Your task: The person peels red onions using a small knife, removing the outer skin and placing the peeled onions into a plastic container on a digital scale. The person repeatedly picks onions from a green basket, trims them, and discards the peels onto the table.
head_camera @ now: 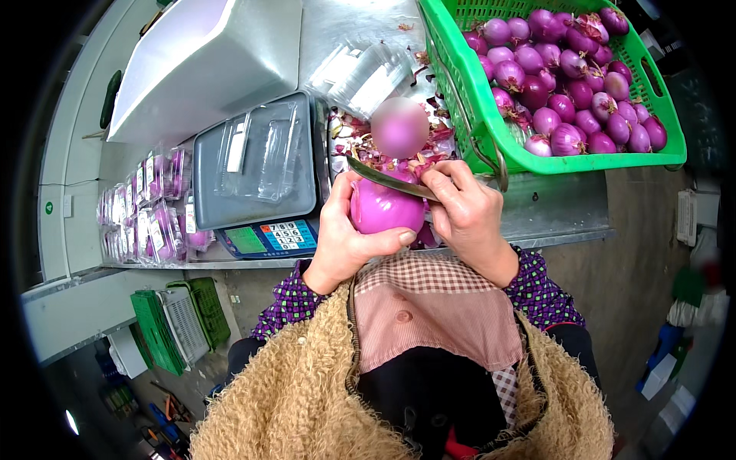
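My left hand [351,233] grips a large peeled red onion [386,210] close in front of my apron, thumb along its near side. In my right hand [468,213] is a knife [391,181], its curved blade lying across the top of the onion and pointing left. Loose reddish skin [422,164] shows by my right fingertips, at the onion's far end. Just beyond the blade is a round purple thing [399,127], likely another onion, but it is blurred. Dry onion skins [353,135] litter the metal table around it.
A green plastic crate [552,165] full of red onions stands at the right. To my left, a digital scale [270,238] carries a grey tray [253,210] with a clear plastic clamshell. Packed onions [164,230], a white foam box [230,75] and stacked empty clamshells [368,75] surround it.
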`<state>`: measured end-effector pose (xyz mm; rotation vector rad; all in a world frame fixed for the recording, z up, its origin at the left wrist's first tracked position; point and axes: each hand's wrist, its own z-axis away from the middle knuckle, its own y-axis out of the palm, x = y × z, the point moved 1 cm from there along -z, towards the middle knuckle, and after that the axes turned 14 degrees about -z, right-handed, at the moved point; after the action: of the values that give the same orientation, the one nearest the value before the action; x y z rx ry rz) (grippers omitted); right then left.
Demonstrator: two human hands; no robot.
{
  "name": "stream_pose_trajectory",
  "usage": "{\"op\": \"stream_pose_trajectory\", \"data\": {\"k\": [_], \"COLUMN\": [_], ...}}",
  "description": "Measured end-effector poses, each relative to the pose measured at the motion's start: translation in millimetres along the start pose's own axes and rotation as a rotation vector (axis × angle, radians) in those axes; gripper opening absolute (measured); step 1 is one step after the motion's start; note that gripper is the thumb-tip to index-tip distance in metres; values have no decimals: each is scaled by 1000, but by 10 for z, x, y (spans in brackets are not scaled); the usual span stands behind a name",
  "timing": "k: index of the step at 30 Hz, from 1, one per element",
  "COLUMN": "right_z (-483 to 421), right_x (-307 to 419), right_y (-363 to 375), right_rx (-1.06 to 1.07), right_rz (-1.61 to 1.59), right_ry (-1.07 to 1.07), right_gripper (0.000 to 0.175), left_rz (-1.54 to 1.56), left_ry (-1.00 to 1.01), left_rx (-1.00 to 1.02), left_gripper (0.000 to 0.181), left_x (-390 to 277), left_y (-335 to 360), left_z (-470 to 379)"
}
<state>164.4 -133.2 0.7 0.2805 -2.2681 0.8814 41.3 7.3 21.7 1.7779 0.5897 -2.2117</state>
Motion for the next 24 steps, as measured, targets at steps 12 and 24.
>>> {"op": "stream_pose_trajectory", "data": {"k": [12,24], "right_z": [72,177], "right_x": [-112,-222], "right_y": [-34,179], "right_rx": [194,17], "right_rz": [-1385,-727], "right_ry": [874,45], "right_gripper": [82,83], "left_rz": [-282,269], "left_ry": [528,127], "left_rx": [-95,143], "left_gripper": [72,76], "left_x": [258,362], "left_y": [75,8], "left_z": [-146,-16]}}
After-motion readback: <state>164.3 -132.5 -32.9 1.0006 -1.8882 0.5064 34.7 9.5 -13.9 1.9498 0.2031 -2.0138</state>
